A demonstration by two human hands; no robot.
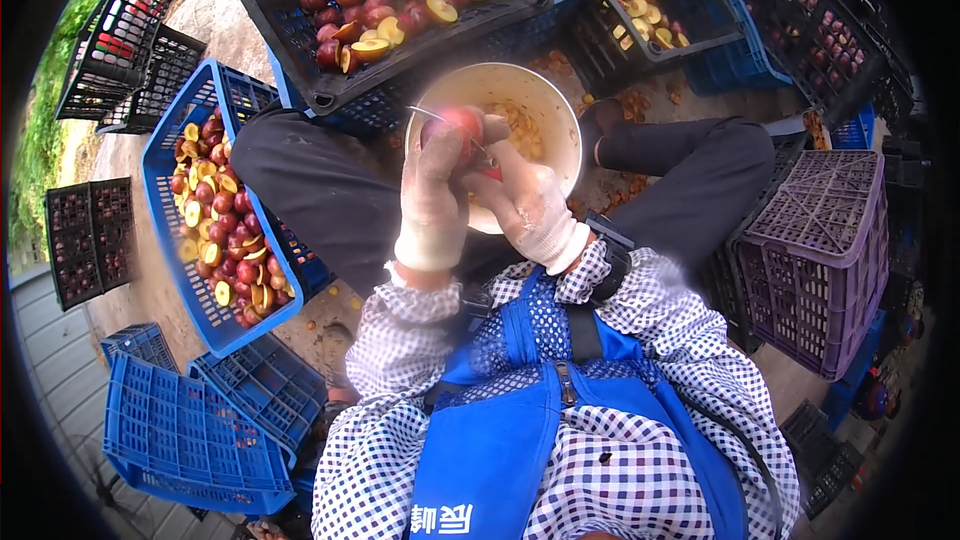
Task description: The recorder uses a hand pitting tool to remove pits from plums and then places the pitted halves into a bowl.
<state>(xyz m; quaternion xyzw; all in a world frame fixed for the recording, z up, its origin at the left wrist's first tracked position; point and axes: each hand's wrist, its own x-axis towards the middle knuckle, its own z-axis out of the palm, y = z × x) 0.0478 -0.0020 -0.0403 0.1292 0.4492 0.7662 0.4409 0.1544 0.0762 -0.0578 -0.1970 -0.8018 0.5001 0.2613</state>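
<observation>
My gloved left hand [434,195] is closed around a red plum [458,128] above a cream bucket [570,130]. My gloved right hand [532,202] grips a small knife with a red handle [491,173]. Its thin blade [424,112] runs along the plum, and the tip sticks out on the plum's left side. How deep the blade sits in the fruit is hidden by my fingers and some blur. Yellow plum bits [522,130] lie in the bottom of the bucket.
A black crate [350,95] of whole and cut plums stands ahead. At the left is a blue crate [215,335] with cut plums. More crates of fruit stand at the far right, beside a purple crate [815,240]. Stacked blue crates [190,430] fill the lower left. Fruit scraps litter the floor.
</observation>
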